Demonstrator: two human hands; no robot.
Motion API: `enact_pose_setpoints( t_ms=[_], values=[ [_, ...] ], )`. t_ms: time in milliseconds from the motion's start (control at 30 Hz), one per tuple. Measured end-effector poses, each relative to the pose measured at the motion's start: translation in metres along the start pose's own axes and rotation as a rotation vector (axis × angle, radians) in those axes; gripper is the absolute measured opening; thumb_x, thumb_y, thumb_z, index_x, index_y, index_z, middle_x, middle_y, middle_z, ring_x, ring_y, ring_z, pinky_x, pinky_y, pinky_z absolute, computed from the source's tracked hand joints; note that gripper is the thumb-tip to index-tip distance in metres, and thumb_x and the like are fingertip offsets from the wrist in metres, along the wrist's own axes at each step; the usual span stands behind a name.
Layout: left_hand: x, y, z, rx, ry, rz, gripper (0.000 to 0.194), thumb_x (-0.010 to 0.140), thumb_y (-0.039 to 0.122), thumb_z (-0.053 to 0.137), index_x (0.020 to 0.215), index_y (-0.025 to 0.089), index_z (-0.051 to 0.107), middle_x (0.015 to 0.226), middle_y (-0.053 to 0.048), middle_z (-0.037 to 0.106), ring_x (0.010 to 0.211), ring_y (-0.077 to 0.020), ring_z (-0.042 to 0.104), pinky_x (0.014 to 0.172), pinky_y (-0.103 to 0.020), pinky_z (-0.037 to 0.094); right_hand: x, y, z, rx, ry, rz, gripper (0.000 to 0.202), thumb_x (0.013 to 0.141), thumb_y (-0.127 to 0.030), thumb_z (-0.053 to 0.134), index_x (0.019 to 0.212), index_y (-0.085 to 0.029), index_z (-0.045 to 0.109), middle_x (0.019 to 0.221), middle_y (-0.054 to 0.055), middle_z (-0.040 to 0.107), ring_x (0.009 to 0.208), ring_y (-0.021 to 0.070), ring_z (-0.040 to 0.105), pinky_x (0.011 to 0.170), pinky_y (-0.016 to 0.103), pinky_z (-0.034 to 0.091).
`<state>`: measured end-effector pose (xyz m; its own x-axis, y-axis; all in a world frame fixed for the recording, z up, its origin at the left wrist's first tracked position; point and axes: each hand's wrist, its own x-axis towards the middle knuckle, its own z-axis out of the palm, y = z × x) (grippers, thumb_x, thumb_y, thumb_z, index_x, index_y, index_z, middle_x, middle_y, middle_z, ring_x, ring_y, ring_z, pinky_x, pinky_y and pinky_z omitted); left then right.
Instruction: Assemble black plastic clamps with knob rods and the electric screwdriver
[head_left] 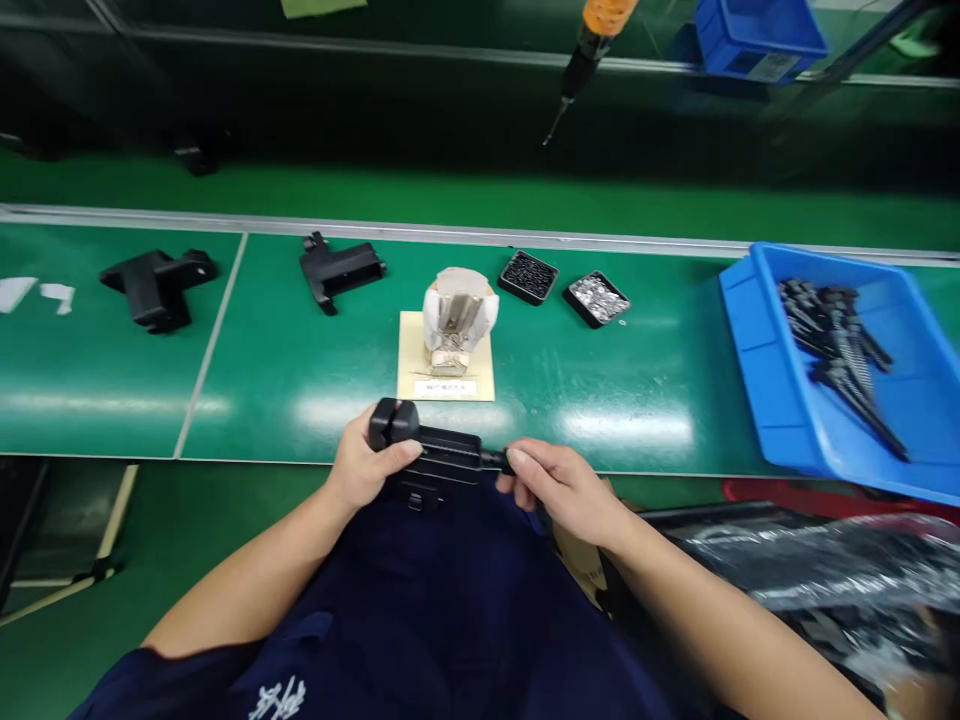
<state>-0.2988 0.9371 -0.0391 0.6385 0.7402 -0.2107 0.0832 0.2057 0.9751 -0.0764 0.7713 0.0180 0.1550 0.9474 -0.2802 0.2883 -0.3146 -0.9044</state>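
Close to my body, at the bench's front edge, my left hand is wrapped round the wide end of a black plastic housing, thumb on top. A thin black rod sticks out of the housing's right end. The fingers of my right hand pinch the rod's outer end, which they partly cover. How deep the rod sits inside is hidden. Just beyond stands a pale fixture on a cream base plate with a printed label.
Two similar black housings lie at the left and centre-left. Small black trays hold dark screws and silvery pieces. A blue bin at right contains black threaded rods. An orange-topped electric screwdriver hangs above.
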Motion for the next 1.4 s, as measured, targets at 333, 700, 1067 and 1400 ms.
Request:
enact_pose_setpoints(
  t_ms=[333, 700, 1067, 1400],
  values=[
    [0.0, 0.003, -0.004, -0.042, 0.022, -0.058, 0.055, 0.069, 0.05, 0.085, 0.106, 0.015, 0.064, 0.091, -0.007, 0.067, 0.082, -0.0201, 0.064, 0.08, -0.033, 0.053, 0.002, 0.002, 0.006, 0.087, 0.045, 0.035, 0.035, 0.098, -0.051, 0.05, 0.104, -0.018, 0.061, 0.075, 0.004, 0.067, 0.06, 0.014, 0.061, 0.057, 0.028, 0.054],
    [0.001, 0.0, -0.004, -0.114, 0.086, -0.058, 0.061, 0.062, 0.048, 0.09, 0.107, 0.015, 0.065, 0.092, -0.005, 0.066, 0.082, -0.0171, 0.062, 0.078, -0.029, 0.051, 0.0, 0.003, 0.008, -0.059, 0.199, -0.176, 0.027, 0.091, -0.04, 0.066, 0.11, -0.02, 0.063, 0.095, 0.006, 0.069, 0.078, 0.0155, 0.065, 0.072, 0.03, 0.057],
    [0.001, -0.001, -0.004, -0.193, 0.057, -0.069, 0.075, 0.051, 0.046, 0.096, 0.112, 0.014, 0.065, 0.1, -0.008, 0.068, 0.091, -0.0198, 0.064, 0.085, -0.03, 0.05, -0.001, 0.013, 0.012, -0.289, 0.283, -0.298, 0.025, 0.095, -0.029, 0.062, 0.119, -0.025, 0.066, 0.101, 0.006, 0.074, 0.084, 0.0184, 0.071, 0.079, 0.034, 0.061],
    [0.002, 0.026, 0.006, -0.095, -0.03, -0.109, 0.089, 0.044, 0.033, 0.099, 0.121, 0.017, 0.057, 0.106, -0.007, 0.067, 0.094, -0.0196, 0.063, 0.087, -0.031, 0.05, 0.002, 0.025, 0.012, 0.091, 0.178, -0.188, 0.052, 0.091, -0.048, 0.07, 0.134, -0.022, 0.055, 0.111, 0.012, 0.073, 0.089, 0.0216, 0.074, 0.078, 0.037, 0.064]
  ],
)
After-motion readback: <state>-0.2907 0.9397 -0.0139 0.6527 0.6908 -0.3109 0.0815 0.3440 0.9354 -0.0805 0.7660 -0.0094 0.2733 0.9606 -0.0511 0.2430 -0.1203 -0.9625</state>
